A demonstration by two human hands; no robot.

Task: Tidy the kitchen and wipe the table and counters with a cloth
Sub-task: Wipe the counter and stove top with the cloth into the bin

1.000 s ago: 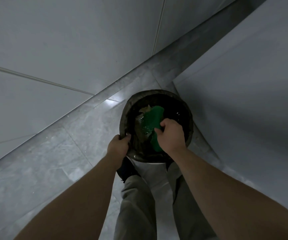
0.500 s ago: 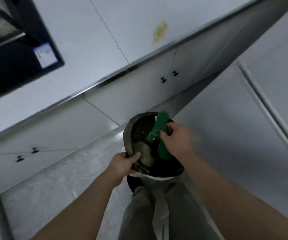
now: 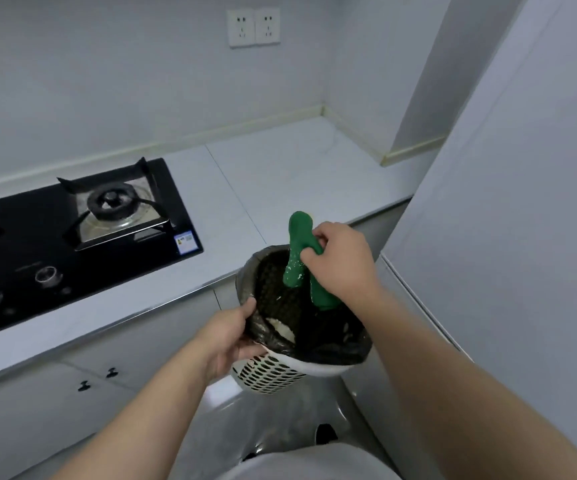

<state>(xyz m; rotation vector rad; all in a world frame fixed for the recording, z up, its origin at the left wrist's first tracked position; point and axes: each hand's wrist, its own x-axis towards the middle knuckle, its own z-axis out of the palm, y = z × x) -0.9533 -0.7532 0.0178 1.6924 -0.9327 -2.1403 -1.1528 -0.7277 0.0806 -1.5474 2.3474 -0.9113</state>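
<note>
Beside bench (image 3: pixel 297 174) front, right of hob (image 3: pixel 72 244): L hand (image 3: pixel 228 337) grip clamped on rim of bin (image 3: pixel 266 372), which was held low down 1 s ago and is now raised approx. to bench height. Green cloth (image 3: pixel 300 230), then down inside bin, is now drawn up w/ its lower end over bin mouth, R hand (image 3: pixel 340 263) grip pinched round its middle. White specks on cloth, so prob. one more shake before wiping.
</note>
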